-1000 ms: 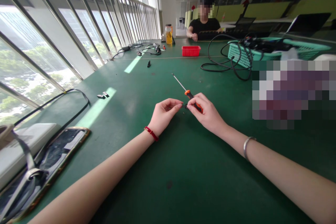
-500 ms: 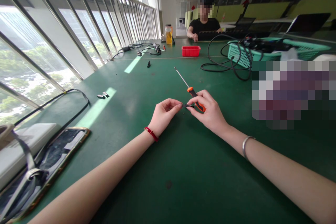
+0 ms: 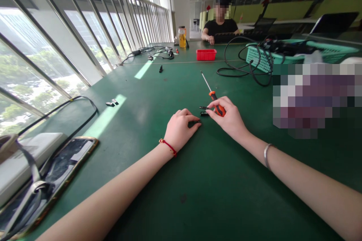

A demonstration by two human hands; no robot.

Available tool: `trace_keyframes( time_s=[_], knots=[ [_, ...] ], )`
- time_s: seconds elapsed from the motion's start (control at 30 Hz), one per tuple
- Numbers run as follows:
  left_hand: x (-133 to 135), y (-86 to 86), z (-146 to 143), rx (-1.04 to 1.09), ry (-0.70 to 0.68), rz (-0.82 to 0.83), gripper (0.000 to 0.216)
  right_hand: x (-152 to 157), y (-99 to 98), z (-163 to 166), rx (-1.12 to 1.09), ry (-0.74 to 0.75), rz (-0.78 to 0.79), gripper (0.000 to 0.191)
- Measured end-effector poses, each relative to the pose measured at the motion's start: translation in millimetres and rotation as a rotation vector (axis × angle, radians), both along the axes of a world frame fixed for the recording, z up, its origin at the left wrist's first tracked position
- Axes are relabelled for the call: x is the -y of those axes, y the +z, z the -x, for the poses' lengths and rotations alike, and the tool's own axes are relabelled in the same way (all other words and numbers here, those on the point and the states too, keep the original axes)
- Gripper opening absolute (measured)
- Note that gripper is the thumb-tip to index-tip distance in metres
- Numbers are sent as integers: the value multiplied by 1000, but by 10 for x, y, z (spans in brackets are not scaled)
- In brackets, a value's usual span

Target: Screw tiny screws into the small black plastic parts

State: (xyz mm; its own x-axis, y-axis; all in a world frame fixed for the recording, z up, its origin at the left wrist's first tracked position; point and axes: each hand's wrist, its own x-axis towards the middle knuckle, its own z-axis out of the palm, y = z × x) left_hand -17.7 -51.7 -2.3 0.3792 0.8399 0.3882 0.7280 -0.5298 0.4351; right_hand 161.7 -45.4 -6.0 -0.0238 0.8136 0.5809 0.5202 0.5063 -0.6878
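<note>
My right hand (image 3: 228, 115) is closed around a screwdriver (image 3: 213, 96) with an orange and black handle, its shaft slanting up and away to the left. Between that hand's thumb and forefinger sticks out a small black part (image 3: 202, 107). Just below it, by the fingertips, is another small black piece (image 3: 203, 114); whether the hand touches it I cannot tell. My left hand (image 3: 182, 128) rests low at the table, thumb and forefinger nearly meeting in a pinch. What lies between these fingertips is too small to make out.
A green table (image 3: 181, 173) spreads under both hands. Small black pieces (image 3: 112, 102) lie to the left, near a phone (image 3: 72, 158) and a white box (image 3: 34, 150). Farther back stand a red tray (image 3: 206, 55), a jar (image 3: 182, 37) and a teal basket (image 3: 256, 58) with cables. A person (image 3: 222, 26) sits opposite.
My hands have come apart. The left has dropped lower toward the table; the right has shifted slightly right with the screwdriver. Two black pieces now show by the right fingertips.
</note>
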Motion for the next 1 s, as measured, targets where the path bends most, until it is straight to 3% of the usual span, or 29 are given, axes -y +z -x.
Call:
trace_keyframes(
  time_s=[0.37, 0.6, 1.0],
  knots=[
    [20, 16, -53, -12, -36, -29, 9, -9, -30, 16, 89, 0, -14, 4],
    [32, 71, -14, 118, -70, -312, 14, 36, -22, 40, 143, 29, 3, 5],
    [-6, 42, 16, 51, -118, -495, 15, 63, -29, 86, 137, 116, -43, 6]
  ],
)
